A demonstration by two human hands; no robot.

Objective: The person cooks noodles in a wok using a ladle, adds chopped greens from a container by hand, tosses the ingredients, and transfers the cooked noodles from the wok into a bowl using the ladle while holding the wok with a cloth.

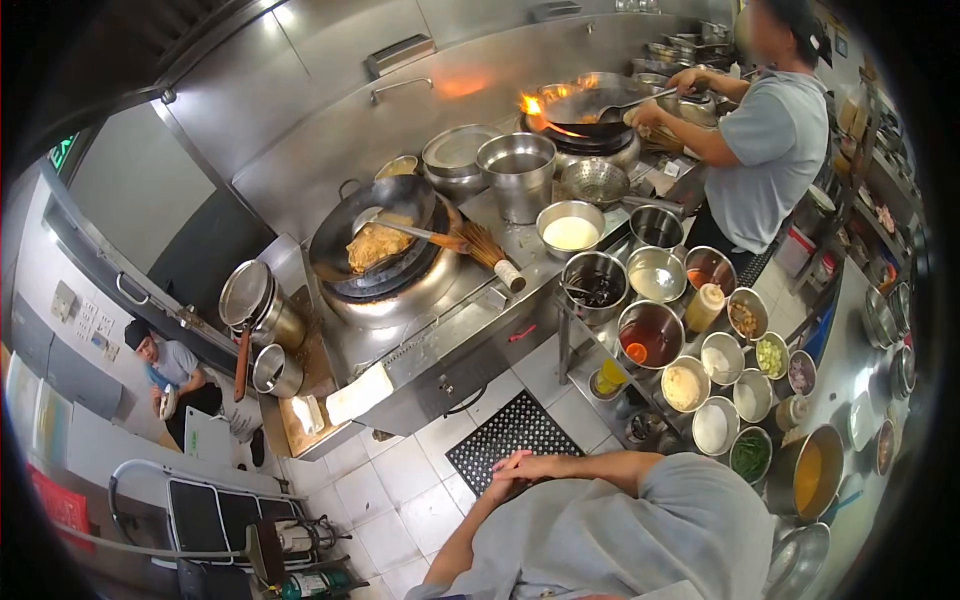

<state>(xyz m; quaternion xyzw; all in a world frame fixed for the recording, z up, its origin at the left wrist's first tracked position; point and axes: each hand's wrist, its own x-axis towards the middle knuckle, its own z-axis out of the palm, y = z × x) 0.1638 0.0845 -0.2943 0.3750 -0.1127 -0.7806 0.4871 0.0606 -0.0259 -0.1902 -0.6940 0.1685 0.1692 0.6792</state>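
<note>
My left hand (503, 483) and my right hand (538, 466) rest clasped together before my body, fingers closed over one another. No tool shows in either. Below them lies a black perforated floor mat (512, 425). On the stove ahead to the left sits a wok (340, 225) with a yellowish-brown food mass (378, 246) in it. A ladle (405, 228) rests in that wok, and a bamboo brush (482, 246) lies beside its rim. Both hands are apart from all of these.
A co-worker (770, 130) at the right works a flaming wok (590, 105). Steel containers of sauces and chopped ingredients crowd the side table, including a dark-red sauce pot (650, 330). Another person (178, 375) crouches at the left. Strainers and pots (262, 310) stand left of the stove.
</note>
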